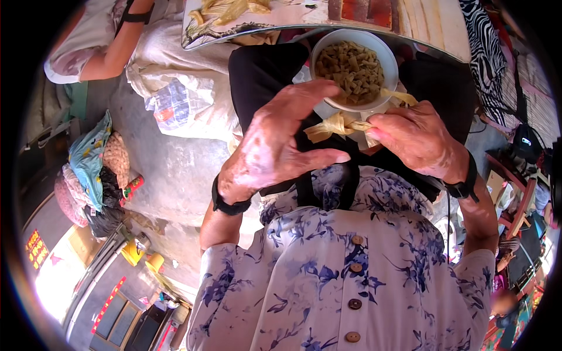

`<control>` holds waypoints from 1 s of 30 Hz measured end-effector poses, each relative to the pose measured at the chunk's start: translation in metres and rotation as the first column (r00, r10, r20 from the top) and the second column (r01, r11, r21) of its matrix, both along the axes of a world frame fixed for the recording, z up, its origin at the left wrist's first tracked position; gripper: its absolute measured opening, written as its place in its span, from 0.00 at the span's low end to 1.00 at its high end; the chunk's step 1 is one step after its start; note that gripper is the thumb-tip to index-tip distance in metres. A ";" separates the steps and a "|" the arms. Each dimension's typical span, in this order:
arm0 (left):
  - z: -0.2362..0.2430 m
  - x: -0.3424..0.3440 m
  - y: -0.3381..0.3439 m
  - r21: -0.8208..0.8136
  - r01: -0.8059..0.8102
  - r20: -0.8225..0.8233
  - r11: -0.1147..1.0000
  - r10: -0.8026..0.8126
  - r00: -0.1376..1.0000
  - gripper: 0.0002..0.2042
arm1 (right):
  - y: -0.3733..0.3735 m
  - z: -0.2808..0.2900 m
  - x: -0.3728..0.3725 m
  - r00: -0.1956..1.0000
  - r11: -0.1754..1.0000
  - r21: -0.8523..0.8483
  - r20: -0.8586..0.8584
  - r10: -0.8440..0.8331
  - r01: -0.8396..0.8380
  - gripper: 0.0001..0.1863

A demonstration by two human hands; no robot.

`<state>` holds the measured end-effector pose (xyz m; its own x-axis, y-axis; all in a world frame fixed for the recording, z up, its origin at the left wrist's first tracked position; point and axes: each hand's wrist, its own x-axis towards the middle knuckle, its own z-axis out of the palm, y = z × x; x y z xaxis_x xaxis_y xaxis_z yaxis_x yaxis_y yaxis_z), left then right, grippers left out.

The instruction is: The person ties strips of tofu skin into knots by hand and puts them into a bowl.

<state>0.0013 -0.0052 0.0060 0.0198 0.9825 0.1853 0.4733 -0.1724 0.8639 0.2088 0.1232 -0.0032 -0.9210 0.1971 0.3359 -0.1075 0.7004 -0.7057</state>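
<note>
My right hand (410, 134) grips a twisted strip of pale yellow, skin-like food (331, 127) between thumb and curled fingers. Part of it hangs out to the left, with a shorter piece above the knuckles. My left hand (281, 137) is open beside the strip, thumb and fingers spread in a curve around its loose end without visibly gripping it. A pale bowl (393, 70) holds several small chopped tan pieces and sits between my dark-clad knees, just above both hands. Above it, a board (439, 29) carries more yellow strips (234, 11) at its left.
At the upper left are another person's arm (111, 55) and a pale cloth sack (158, 70). A heap of bags and cloths (88, 169) lies on the grey floor (164, 175) at left. Zebra-patterned cloth (486, 52) and wooden furniture with clutter (509, 210) are at right.
</note>
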 end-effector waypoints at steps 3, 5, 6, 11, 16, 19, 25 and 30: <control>0.001 0.015 0.012 -0.001 0.075 -0.065 0.997 -0.075 0.995 0.21 | 0.001 -0.002 -0.002 1.000 0.996 -0.094 -0.011 -0.009 0.008 0.10; -0.006 0.017 0.016 0.013 0.113 -0.048 0.994 -0.112 0.993 0.17 | 0.003 -0.002 -0.002 0.999 1.000 -0.019 -0.043 -0.006 0.005 0.10; -0.008 0.019 0.017 0.029 0.150 -0.033 0.988 -0.149 0.988 0.14 | 0.005 0.003 -0.001 1.000 1.000 -0.027 -0.002 0.002 -0.002 0.10; -0.001 0.023 0.006 -0.033 0.208 0.202 0.978 -0.197 0.959 0.04 | 0.008 0.025 0.003 0.997 0.995 0.066 0.041 0.066 -0.069 0.09; 0.024 -0.003 -0.006 -0.158 0.221 0.182 0.962 -0.191 0.964 0.03 | -0.006 0.026 0.006 0.984 0.980 -0.197 0.175 0.006 0.029 0.10; 0.034 -0.014 -0.002 -0.285 0.024 0.147 0.958 0.019 0.989 0.06 | 0.005 0.019 -0.012 0.999 0.997 -0.065 0.009 -0.039 0.039 0.10; 0.018 -0.027 0.051 -0.218 -0.122 0.149 0.968 0.157 0.976 0.09 | 0.051 0.014 -0.033 0.988 0.987 -0.058 0.055 -0.145 0.148 0.11; -0.010 -0.039 0.103 -0.196 -0.094 0.164 0.976 0.127 0.978 0.10 | 0.094 0.002 -0.037 0.980 0.982 -0.033 0.074 -0.185 0.188 0.10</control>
